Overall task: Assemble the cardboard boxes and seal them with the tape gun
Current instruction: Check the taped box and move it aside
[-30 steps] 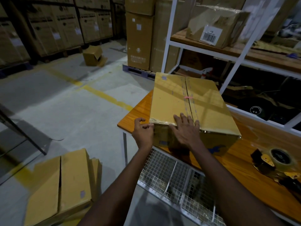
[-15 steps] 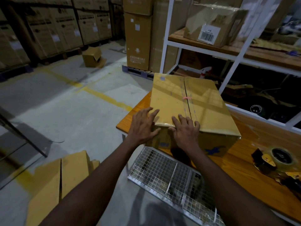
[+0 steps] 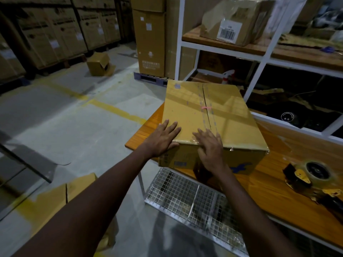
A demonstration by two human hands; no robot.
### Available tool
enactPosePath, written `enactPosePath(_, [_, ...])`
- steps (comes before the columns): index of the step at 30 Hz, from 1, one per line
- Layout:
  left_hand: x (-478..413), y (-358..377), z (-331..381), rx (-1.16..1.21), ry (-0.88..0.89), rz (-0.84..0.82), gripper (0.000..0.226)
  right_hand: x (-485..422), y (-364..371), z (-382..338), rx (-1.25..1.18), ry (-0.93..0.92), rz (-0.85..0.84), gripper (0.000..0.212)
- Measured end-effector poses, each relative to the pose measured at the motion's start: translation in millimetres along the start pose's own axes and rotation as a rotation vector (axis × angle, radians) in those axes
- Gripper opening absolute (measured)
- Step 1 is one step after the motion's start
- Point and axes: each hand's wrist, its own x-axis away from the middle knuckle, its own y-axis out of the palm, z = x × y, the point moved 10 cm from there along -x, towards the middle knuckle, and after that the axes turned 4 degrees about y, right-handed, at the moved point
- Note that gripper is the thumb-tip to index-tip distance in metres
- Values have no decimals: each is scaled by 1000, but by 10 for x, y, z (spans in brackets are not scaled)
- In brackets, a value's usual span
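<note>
Since half a second ago the left hand has slid farther onto the top of the taped brown cardboard box, near its left corner, with the fingers straight and spread. The right hand stays flat over the near edge at the seam, gripping nothing. The box sits on the orange wooden table under both sets of fingers. The yellow-and-black tape gun lies well apart to the right.

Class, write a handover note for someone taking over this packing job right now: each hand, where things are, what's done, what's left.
Left hand: flat, fingers straight, on the near left corner of the box.
Right hand: open, pressing over the near top edge at the centre seam.
The box is closed, on the wooden table; clear tape appears to run along the seam.
Tape gun: lying on the table to the right, in neither hand.
Left: smooth the tape end, then probably assemble the folded cardboard on the floor.
</note>
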Motion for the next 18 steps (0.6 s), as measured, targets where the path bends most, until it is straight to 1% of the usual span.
enactPosePath(2, [1,-3,12,3,5,10,95,-79,-185,-143,2,23,193,46])
enactPosePath(4, [-2,-26,36,12,31,56,87,-222,-243,-427,20,-27,308,45])
enactPosePath(5, [-2,-24,40,17,47,76,82,-307,-199,-564,34,-63,320,45])
enactPosePath(8, [-5,32,-3,28,53,93,70,-460,115,-713,146,-102,255,43])
enactPosePath(10, [-9,40,-20,29,42,104,70,-453,194,-593,173,-71,260,41])
enactPosePath(14, [-15,23,2,15,33,93,73,-413,67,-340,138,29,348,39])
enactPosePath(18, [-4,3,-2,12,15,106,75,-361,-54,-100,126,116,426,32])
